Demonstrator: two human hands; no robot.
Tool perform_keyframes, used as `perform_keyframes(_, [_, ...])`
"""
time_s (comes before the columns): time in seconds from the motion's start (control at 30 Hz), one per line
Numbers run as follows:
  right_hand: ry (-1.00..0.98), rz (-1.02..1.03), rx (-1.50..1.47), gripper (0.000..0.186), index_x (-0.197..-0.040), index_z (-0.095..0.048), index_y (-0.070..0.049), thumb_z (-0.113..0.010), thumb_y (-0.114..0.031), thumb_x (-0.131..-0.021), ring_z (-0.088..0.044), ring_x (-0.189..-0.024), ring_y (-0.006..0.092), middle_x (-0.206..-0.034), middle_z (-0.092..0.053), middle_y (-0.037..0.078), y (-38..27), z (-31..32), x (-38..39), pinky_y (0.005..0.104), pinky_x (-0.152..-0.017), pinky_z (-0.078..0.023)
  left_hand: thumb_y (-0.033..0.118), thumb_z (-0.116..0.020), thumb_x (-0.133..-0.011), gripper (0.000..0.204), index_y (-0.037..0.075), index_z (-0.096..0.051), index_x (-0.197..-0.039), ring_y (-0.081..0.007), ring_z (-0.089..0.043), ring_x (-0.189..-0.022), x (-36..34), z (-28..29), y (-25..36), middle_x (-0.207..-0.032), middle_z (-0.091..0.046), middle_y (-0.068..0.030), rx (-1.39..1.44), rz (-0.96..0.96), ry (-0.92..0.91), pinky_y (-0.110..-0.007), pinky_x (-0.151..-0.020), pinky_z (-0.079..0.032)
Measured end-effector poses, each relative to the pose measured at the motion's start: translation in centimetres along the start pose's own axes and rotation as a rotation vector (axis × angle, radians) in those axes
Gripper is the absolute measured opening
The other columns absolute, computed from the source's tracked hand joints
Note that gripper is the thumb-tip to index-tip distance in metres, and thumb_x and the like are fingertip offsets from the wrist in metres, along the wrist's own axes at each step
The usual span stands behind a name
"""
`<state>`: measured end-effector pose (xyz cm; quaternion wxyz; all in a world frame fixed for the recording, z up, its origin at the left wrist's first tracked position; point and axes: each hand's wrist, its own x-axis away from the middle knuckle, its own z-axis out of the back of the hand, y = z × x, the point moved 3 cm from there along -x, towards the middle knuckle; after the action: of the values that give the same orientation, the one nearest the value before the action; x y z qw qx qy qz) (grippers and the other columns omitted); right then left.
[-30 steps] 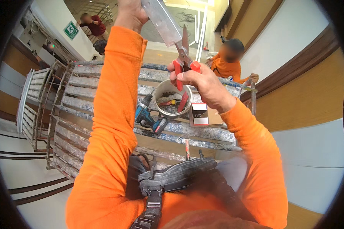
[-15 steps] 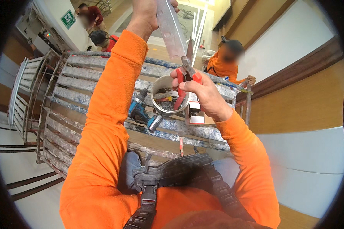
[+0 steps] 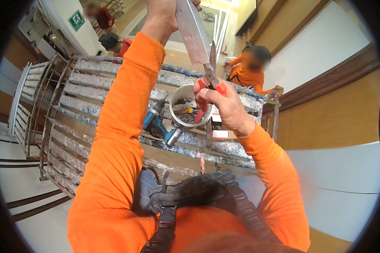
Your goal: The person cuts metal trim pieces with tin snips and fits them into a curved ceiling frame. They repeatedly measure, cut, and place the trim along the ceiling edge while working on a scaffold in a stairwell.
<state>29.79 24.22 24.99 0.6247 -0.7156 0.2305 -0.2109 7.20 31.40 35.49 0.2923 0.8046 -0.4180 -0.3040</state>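
My left hand (image 3: pixel 162 19), raised at the top, is closed around a long grey metal profile (image 3: pixel 192 31) that slants down toward the right. In my right hand (image 3: pixel 230 107) is a pair of tin snips (image 3: pixel 210 72) with red handles, gripped with the handles somewhat apart. Their parted blades point up at the profile's lower end; whether metal lies between them I cannot tell. Below the snips stands a whitish bucket (image 3: pixel 172 105) holding loose small hardware and a red-and-yellow-handled tool (image 3: pixel 183 111). Beside it lies a blue cordless drill (image 3: pixel 157 125).
Paint-splattered scaffold planks (image 3: pixel 86 92) with gaps between them lie before me. An opened small box (image 3: pixel 219 134) sits right of the bucket. Beyond the rail, a person in orange (image 3: pixel 251 74) holds the scaffold's corner. Two other people are farther off, left. White strips (image 3: pixel 221 29) lie beyond.
The snips have tilted more upright, and their blades sit slightly higher along the profile's end. The profile has shifted a little right. The person in orange now shows a second hand, held out.
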Motion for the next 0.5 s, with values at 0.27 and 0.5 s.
perform_keyframes(0.27, [0.018, -0.020, 0.070, 0.027, -0.107, -0.063, -0.002, -0.064, -0.028, -0.099, -0.060, -0.077, 0.0122, -0.085, -0.061, 0.003, 0.5, 1.1, 0.1, 0.0270, -0.070, -0.049, 0.079, -0.044, -0.095, 0.069, 0.010, -0.052, -0.098, -0.0190, -0.052, -0.050, 0.2, -0.8, -0.5, -0.066, -0.049, -0.0019, 0.017, -0.025, -0.015, -0.036, -0.047, -0.049])
perform_keyframes(0.5, [0.024, 0.045, 0.143, 0.035, -0.124, -0.062, 0.000, -0.065, -0.021, -0.097, -0.062, -0.100, 0.0121, -0.105, -0.066, 0.004, 0.4, 1.6, 0.9, 0.0278, -0.092, -0.050, 0.079, -0.046, -0.095, 0.064, 0.015, -0.052, -0.091, -0.0174, -0.054, -0.051, -0.1, 0.2, 1.0, -0.068, -0.053, -0.0024, 0.075, -0.108, -0.017, -0.034, -0.046, -0.049])
